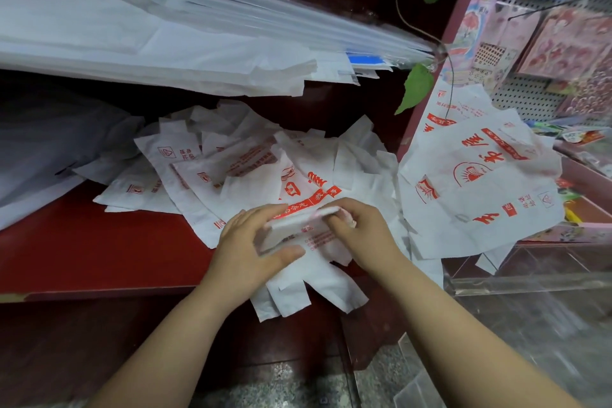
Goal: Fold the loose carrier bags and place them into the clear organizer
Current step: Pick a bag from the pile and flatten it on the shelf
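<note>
Left fingers (253, 219), right fingers (337, 226) pinching folded bag (291, 224), loose bags (231, 169) on shelf (99, 242), others (480, 189) over clear organizer (530, 285)

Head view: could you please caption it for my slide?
Left hand and right hand fold a carrier bag atop the loose pile.

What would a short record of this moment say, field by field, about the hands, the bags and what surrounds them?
left hand: holds the folded bag, thumb underneath
right hand: pinches the folded bag's upper edge
loose bags: white with red print, heaped on the red shelf
more bags: draped over the clear case on the right
above: slanting stack of white sheets
nearby: green leaf
</note>
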Tool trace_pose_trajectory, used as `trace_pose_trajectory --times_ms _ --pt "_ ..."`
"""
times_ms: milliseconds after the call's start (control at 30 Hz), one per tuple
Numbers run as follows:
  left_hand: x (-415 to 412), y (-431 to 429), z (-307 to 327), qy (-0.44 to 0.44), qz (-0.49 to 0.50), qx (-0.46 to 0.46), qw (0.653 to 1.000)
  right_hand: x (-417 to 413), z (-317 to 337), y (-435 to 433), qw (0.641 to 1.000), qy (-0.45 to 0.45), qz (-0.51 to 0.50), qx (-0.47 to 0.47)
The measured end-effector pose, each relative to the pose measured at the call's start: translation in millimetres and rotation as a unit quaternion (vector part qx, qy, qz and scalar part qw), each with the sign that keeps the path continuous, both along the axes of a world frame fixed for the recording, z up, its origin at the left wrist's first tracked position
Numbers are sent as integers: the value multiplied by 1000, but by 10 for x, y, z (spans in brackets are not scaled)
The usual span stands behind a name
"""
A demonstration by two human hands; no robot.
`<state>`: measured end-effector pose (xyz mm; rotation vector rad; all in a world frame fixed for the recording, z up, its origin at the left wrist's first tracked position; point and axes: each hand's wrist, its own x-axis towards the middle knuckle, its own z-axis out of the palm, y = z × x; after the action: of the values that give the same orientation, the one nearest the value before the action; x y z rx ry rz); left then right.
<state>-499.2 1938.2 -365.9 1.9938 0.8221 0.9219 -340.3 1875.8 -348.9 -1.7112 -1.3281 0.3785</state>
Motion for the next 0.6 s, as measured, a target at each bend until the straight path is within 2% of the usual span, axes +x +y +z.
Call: trace_pose_trajectory --times_ms 133,333,433,600 --pt "56 -77 282 -32 5 -21 999 25 164 -162 998 53 7 22" --pt "250 -254 514 -5 -22 -79 997 144 300 -549 990 144 3 -7" --pt "402 -391 503 8 -41 -105 994 312 273 -811 990 137 -10 -28" --pt "829 -700 496 47 -72 -70 994 745 142 -1264 989 130 -66 -21"
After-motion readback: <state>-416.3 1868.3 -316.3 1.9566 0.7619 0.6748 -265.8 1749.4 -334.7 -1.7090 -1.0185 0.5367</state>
